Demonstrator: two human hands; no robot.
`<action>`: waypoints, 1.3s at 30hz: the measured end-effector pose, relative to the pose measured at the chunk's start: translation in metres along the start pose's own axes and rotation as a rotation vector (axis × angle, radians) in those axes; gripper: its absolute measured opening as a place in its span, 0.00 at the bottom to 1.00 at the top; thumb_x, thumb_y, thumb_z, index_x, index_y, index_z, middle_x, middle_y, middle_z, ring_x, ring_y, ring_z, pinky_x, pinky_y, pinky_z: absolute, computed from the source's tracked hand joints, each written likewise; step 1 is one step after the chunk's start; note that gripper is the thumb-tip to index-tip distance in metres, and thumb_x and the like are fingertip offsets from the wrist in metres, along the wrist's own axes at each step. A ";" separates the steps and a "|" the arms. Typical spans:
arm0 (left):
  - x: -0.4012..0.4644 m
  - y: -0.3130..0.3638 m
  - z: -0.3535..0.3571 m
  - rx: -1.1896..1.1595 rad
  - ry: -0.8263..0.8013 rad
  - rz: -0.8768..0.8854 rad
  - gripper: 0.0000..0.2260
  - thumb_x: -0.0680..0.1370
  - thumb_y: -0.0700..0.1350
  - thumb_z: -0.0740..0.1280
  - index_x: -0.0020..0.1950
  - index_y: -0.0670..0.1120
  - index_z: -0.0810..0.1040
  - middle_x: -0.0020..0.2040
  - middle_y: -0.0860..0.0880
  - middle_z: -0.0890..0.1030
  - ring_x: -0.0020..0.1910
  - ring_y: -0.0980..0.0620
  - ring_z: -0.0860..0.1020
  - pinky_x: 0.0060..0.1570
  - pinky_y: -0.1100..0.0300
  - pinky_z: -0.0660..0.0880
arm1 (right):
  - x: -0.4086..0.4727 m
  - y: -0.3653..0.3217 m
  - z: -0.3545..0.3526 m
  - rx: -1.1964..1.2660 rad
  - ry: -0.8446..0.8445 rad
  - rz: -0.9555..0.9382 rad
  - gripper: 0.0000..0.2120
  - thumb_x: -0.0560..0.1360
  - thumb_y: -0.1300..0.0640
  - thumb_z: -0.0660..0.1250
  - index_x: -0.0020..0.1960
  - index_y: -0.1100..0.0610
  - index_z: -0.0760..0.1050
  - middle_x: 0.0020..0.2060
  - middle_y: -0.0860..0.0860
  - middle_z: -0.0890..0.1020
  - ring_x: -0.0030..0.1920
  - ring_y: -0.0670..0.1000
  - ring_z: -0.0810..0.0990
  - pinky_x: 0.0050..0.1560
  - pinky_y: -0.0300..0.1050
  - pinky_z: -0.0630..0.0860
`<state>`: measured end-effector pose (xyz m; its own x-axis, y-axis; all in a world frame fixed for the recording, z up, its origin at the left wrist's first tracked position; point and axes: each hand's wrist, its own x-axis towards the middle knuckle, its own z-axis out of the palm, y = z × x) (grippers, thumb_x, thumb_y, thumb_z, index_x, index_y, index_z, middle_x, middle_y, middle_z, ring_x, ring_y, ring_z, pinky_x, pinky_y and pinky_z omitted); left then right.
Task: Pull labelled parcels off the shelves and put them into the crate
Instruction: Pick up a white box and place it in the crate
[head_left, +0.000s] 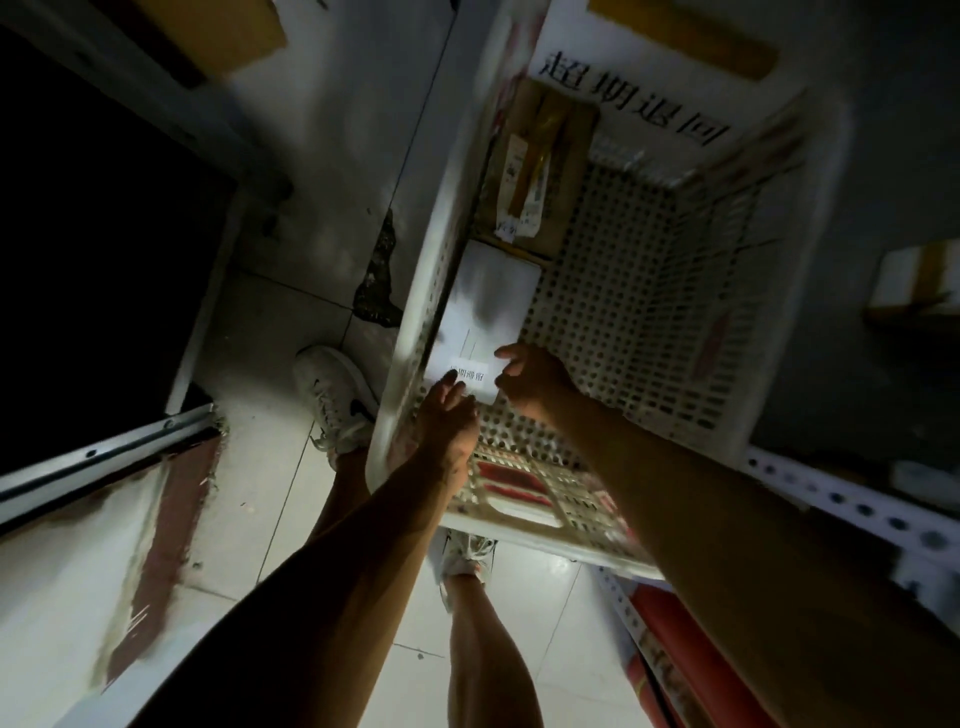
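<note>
Both hands lower white parcel (491, 312) to crate (727, 291) left wall | left hand (449, 410) fingers straight, steadying | right hand (530, 382) pinches corner.

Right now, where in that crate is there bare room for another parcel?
The crate's perforated floor lies bare right of the white parcel and brown box. Its left wall is crowded: both parcels, plus the left hand and right hand.

crate (649, 291): white plastic, walls and bottom dotted with small holes, red patches on the sides
flat parcel (488, 306): white, with a white label printed black
cardboard parcel (540, 171): brown, yellowish tape
shoes (332, 395): white, dark mark
floor (270, 364): pale tiles
</note>
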<state>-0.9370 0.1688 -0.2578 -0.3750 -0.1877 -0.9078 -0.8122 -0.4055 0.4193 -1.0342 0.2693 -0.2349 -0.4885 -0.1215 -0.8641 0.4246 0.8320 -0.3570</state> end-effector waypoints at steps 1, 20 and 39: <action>-0.018 0.017 0.004 -0.055 0.033 0.022 0.19 0.83 0.35 0.60 0.74 0.42 0.69 0.67 0.44 0.76 0.67 0.44 0.75 0.69 0.49 0.71 | -0.013 -0.008 -0.006 -0.016 0.004 -0.017 0.19 0.80 0.61 0.66 0.70 0.53 0.74 0.60 0.54 0.80 0.58 0.52 0.80 0.56 0.42 0.79; -0.189 -0.016 -0.125 0.820 0.534 0.389 0.19 0.78 0.40 0.65 0.68 0.49 0.75 0.63 0.49 0.77 0.62 0.48 0.73 0.58 0.54 0.72 | -0.162 -0.107 0.085 -1.371 0.032 -0.571 0.21 0.79 0.55 0.64 0.71 0.55 0.69 0.67 0.55 0.74 0.68 0.58 0.70 0.64 0.54 0.68; -0.332 -0.290 -0.331 0.174 0.890 -0.183 0.25 0.74 0.34 0.65 0.68 0.53 0.74 0.65 0.47 0.75 0.64 0.46 0.72 0.60 0.54 0.70 | -0.328 -0.098 0.434 -2.083 -0.204 -1.154 0.18 0.77 0.53 0.66 0.66 0.54 0.73 0.63 0.55 0.77 0.65 0.59 0.74 0.63 0.53 0.71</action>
<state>-0.4291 0.0529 -0.0784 0.1891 -0.7816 -0.5945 -0.9075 -0.3703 0.1982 -0.5850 -0.0069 -0.0703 0.2289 -0.6638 -0.7120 -0.9283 -0.3691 0.0457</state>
